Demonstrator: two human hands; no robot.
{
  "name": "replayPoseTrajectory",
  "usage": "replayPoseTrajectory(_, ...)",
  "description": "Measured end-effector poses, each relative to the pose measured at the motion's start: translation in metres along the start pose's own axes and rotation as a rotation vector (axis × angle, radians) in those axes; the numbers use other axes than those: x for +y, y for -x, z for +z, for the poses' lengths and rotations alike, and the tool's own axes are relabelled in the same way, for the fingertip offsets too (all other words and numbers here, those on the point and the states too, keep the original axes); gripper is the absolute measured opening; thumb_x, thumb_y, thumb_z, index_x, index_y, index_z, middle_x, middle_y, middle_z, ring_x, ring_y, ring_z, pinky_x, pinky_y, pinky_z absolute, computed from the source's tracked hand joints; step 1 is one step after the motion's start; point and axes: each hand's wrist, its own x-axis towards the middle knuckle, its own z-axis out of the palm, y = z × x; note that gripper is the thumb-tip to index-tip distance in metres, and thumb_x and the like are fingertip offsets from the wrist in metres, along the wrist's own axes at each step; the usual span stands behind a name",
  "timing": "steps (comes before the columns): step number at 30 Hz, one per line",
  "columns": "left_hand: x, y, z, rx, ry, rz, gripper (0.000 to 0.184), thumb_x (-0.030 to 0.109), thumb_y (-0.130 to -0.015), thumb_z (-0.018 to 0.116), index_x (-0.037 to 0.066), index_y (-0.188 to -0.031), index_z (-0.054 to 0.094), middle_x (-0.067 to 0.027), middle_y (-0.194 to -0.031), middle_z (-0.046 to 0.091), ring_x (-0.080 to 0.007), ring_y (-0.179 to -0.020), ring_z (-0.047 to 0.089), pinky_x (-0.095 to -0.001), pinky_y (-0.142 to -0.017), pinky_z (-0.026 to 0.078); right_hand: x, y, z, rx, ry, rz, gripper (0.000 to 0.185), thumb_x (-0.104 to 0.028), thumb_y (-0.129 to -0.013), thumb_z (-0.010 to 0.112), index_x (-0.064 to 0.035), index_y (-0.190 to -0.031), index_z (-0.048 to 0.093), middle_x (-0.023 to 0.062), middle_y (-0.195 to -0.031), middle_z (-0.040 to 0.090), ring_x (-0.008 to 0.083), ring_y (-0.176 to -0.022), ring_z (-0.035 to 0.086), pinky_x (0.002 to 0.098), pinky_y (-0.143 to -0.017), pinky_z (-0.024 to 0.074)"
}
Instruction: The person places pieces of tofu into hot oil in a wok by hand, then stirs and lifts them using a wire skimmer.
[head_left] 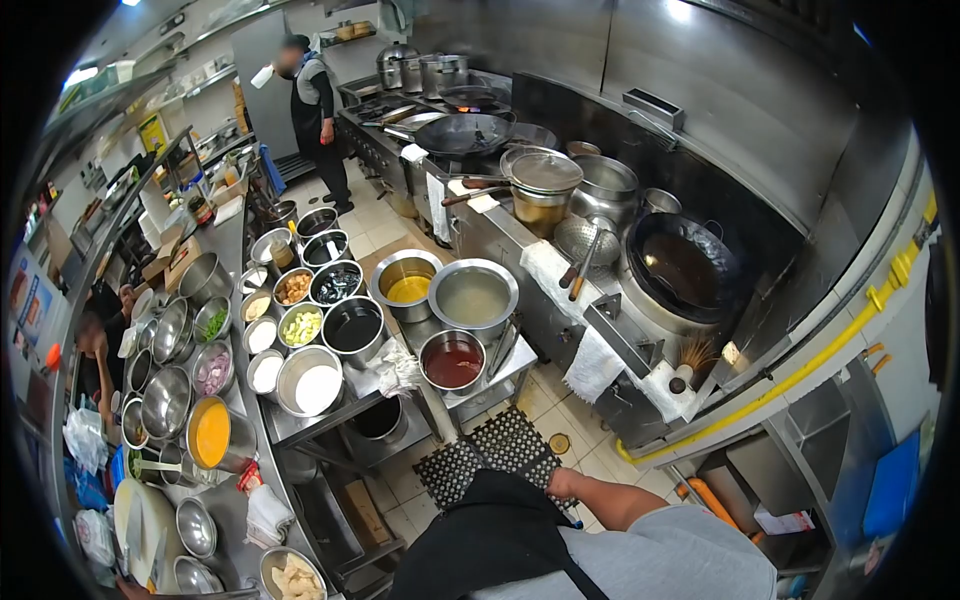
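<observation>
My right hand (pixel 562 484) hangs low beside my black apron (pixel 480 535), above the perforated black floor mat (pixel 488 455). Its fingers are mostly hidden by the apron, so I cannot make out whether it holds anything. My left hand is out of view. Ahead of me, a pot of dark red liquid (pixel 453 360) stands on a low steel stand. Behind it are a wide pot of cloudy liquid (pixel 474 294) and a pot of yellow oil (pixel 406 283). A crumpled white cloth (pixel 398 372) lies beside the red pot.
On the right, a wok (pixel 682 262) holding dark liquid sits on the range. A strainer (pixel 588 243) and a bamboo brush (pixel 690 365) are near it. The left counter carries several bowls and an orange-filled pot (pixel 212 433). A co-worker (pixel 312 120) stands in the far aisle.
</observation>
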Motion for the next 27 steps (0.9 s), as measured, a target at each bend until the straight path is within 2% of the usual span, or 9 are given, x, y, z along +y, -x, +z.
replayPoseTrajectory(1, -0.009, 0.001, 0.014, 0.086, 0.27, -0.005, 0.041, 0.008, -0.083, 0.039, 0.015, -0.123, 0.041, -0.0099, -0.102, 0.056, -0.0203, -0.076, 0.055, -0.0289, -0.069, 0.043, -0.001, 0.0, -0.001, 0.004, -0.015, 0.011, 0.035, -0.037, -0.071, 0.05, -0.0055, -0.074, 0.065, 0.0141, -0.076, 0.062, 0.029, -0.08, 0.058, 0.0368, -0.074, 0.0452)
replayPoseTrajectory(2, -0.013, 0.001, 0.022, 0.085, 0.269, -0.006, 0.041, 0.008, -0.083, 0.039, 0.015, -0.123, 0.041, -0.0099, -0.102, 0.056, -0.0203, -0.076, 0.055, -0.0289, -0.069, 0.043, 0.001, -0.002, 0.001, 0.003, -0.013, 0.01, 0.035, -0.037, -0.071, 0.05, -0.0055, -0.074, 0.065, 0.0141, -0.076, 0.062, 0.029, -0.08, 0.058, 0.0368, -0.074, 0.0452)
replayPoseTrajectory(4, -0.02, 0.002, 0.029, -0.104, 0.772, -0.148, 0.043, 0.006, -0.082, 0.039, 0.015, -0.124, 0.04, -0.0128, -0.106, 0.055, -0.0231, -0.077, 0.055, -0.029, -0.068, 0.043, 0.004, -0.009, 0.007, 0.012, 0.046, -0.029, 0.035, -0.037, -0.071, 0.049, -0.0055, -0.074, 0.065, 0.0132, -0.073, 0.062, 0.0292, -0.078, 0.058, 0.0368, -0.073, 0.0452)
replayPoseTrajectory(7, -0.015, 0.003, 0.015, -0.219, 0.877, -0.297, 0.044, 0.01, -0.082, 0.041, 0.019, -0.125, 0.038, -0.0137, -0.105, 0.056, -0.0241, -0.074, 0.055, -0.0294, -0.066, 0.043, 0.013, -0.018, 0.018, 0.053, 0.097, -0.11, 0.035, -0.036, -0.072, 0.047, -0.0058, -0.074, 0.065, 0.013, -0.072, 0.062, 0.0291, -0.077, 0.058, 0.0369, -0.073, 0.0451)
replayPoseTrajectory(13, -0.001, 0.004, -0.002, -0.216, 0.237, -0.259, 0.043, 0.017, -0.082, 0.043, 0.025, -0.124, 0.04, -0.0121, -0.095, 0.059, -0.0226, -0.067, 0.055, -0.0315, -0.058, 0.042, 0.002, -0.003, -0.004, -0.049, 0.062, -0.081, 0.036, -0.036, -0.072, 0.047, -0.0052, -0.074, 0.064, 0.0141, -0.081, 0.062, 0.0292, -0.081, 0.057, 0.0368, -0.073, 0.0448)
replayPoseTrajectory(17, -0.003, 0.004, -0.007, -0.125, 0.505, -0.234, 0.04, 0.016, -0.083, 0.042, 0.022, -0.122, 0.044, -0.0096, -0.091, 0.059, -0.0198, -0.065, 0.054, -0.031, -0.057, 0.041, 0.005, -0.007, 0.001, -0.004, 0.077, -0.111, 0.036, -0.036, -0.071, 0.048, -0.005, -0.074, 0.064, 0.0151, -0.082, 0.061, 0.03, -0.081, 0.057, 0.0375, -0.073, 0.0446)
replayPoseTrajectory(19, -0.015, 0.003, 0.009, -0.352, 1.004, -0.427, 0.037, 0.017, -0.083, 0.043, 0.02, -0.12, 0.047, -0.0063, -0.088, 0.058, -0.0166, -0.063, 0.053, -0.0307, -0.057, 0.04, 0.008, -0.011, 0.007, 0.041, 0.08, -0.082, 0.035, -0.036, -0.07, 0.049, -0.0049, -0.074, 0.064, 0.0165, -0.082, 0.061, 0.0309, -0.081, 0.057, 0.0384, -0.074, 0.0444)
replayPoseTrajectory(22, -0.005, 0.005, 0.002, -0.187, 0.842, -0.37, 0.036, 0.017, -0.083, 0.042, 0.018, -0.119, 0.048, -0.0038, -0.086, 0.057, -0.0142, -0.063, 0.051, -0.03, -0.058, 0.04, 0.011, -0.014, 0.011, 0.025, 0.031, -0.074, 0.036, -0.036, -0.07, 0.049, -0.0041, -0.075, 0.064, 0.0171, -0.083, 0.06, 0.0317, -0.082, 0.057, 0.0386, -0.074, 0.0443)
replayPoseTrajectory(27, -0.003, 0.003, -0.007, -0.246, 0.532, -0.317, 0.038, 0.019, -0.084, 0.042, 0.021, -0.121, 0.044, -0.0071, -0.095, 0.059, -0.0208, -0.07, 0.056, -0.0336, -0.062, 0.041, 0.008, -0.01, 0.007, 0.03, 0.023, -0.082, 0.036, -0.036, -0.069, 0.049, -0.0038, -0.075, 0.064, 0.0172, -0.083, 0.06, 0.0318, -0.082, 0.057, 0.0382, -0.074, 0.0445)
